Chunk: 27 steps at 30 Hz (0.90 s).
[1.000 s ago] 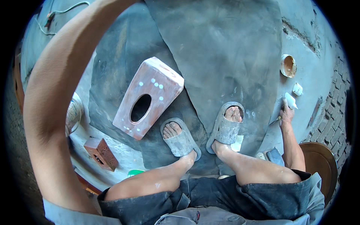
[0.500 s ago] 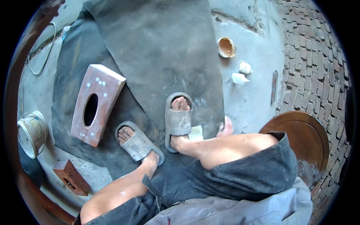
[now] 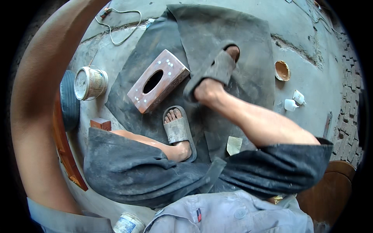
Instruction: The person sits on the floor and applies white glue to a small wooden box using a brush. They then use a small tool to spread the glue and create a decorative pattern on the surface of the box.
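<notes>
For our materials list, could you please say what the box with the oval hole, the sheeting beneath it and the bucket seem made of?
Box: probably wood; dull, streaky reddish-brown, seemingly carved on one side.
Sheeting: perhaps rubber or coated fabric; dark, matt, lying flat.
Bucket: likely plastic; whitish, smoothly rounded, stained.

A white plastic bucket with a wire handle (image 3: 92, 83) is standing on the grey concrete floor (image 3: 311, 77), just beside a black rubber tyre (image 3: 69, 103). A white looped cable (image 3: 140, 18) is lying near the upper left. Grey brick paving (image 3: 349, 97) is running along the right side. A curved brown wooden surface (image 3: 330, 190), possibly a stool seat, is showing at the lower right.
</notes>
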{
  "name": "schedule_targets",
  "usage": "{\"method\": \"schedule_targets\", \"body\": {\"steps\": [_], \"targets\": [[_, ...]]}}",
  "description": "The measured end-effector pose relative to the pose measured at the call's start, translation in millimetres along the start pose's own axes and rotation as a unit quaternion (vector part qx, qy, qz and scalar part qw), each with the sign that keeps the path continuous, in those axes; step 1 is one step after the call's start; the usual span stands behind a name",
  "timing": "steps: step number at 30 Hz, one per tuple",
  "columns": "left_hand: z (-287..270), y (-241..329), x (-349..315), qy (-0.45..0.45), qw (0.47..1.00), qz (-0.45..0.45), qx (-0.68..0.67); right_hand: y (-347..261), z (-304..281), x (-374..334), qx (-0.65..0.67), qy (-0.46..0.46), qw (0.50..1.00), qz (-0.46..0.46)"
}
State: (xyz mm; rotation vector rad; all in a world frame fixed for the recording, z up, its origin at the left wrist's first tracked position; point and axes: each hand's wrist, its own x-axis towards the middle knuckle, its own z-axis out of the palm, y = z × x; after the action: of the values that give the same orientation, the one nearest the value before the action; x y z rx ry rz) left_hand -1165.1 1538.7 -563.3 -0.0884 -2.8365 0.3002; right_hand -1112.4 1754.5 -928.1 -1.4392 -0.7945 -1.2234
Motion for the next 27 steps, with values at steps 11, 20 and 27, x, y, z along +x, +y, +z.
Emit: {"method": "schedule_targets", "body": {"steps": [11,20,27], "targets": [[26,0,-91,-0.005,0.999,-0.016,-0.034,-90,-27,-97,-0.016,-0.058,0.998,0.031],[56,34,-269,-0.043,0.993,-0.107,-0.035,-90,-5,-64,-0.054,-0.113,0.991,0.053],[28,69,-356,-0.337,0.894,-0.278,-0.094,-64,21,-32,-0.116,-0.156,0.976,0.096]]}}
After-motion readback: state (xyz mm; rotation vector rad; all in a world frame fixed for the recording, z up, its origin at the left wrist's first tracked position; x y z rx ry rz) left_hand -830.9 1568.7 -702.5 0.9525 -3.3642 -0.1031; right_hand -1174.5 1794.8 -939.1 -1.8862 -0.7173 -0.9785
